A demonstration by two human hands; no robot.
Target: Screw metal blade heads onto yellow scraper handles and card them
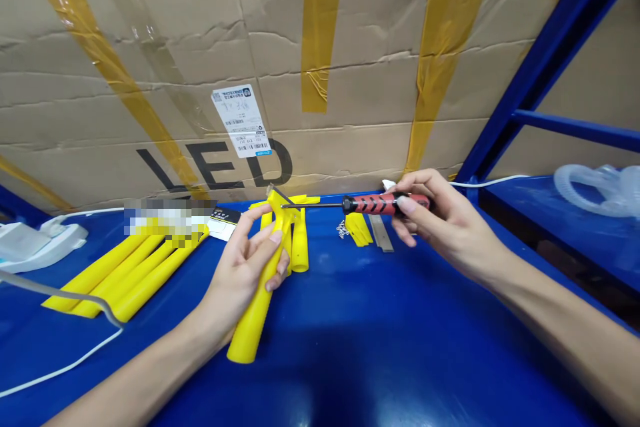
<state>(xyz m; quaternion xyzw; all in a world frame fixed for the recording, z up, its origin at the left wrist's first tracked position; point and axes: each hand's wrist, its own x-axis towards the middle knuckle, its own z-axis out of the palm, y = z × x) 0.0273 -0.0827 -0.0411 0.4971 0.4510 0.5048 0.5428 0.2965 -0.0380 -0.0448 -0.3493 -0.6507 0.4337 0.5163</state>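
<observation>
My left hand (250, 263) is closed around a yellow plastic scraper handle (250, 327), tilted with its head up and away from me. A thin blade edge shows at the head's top. My right hand (430, 213) grips a red and black screwdriver (373, 205), held level and pointing left. Its tip meets the side of the scraper head; the screw itself is too small to make out. Behind the held piece lie more yellow handles (300, 247). Right of them are small metal screws (342, 230), flat yellow pieces (359, 229) and flat metal blades (381, 233).
Several yellow handles (135, 273) lie in a row at left on the blue surface (400, 333). A white power strip (45, 247) and cables sit at far left. A large taped cardboard box (370, 80) stands behind. Clear coiled tubing (595, 190) lies at right beyond a blue metal frame (530, 73).
</observation>
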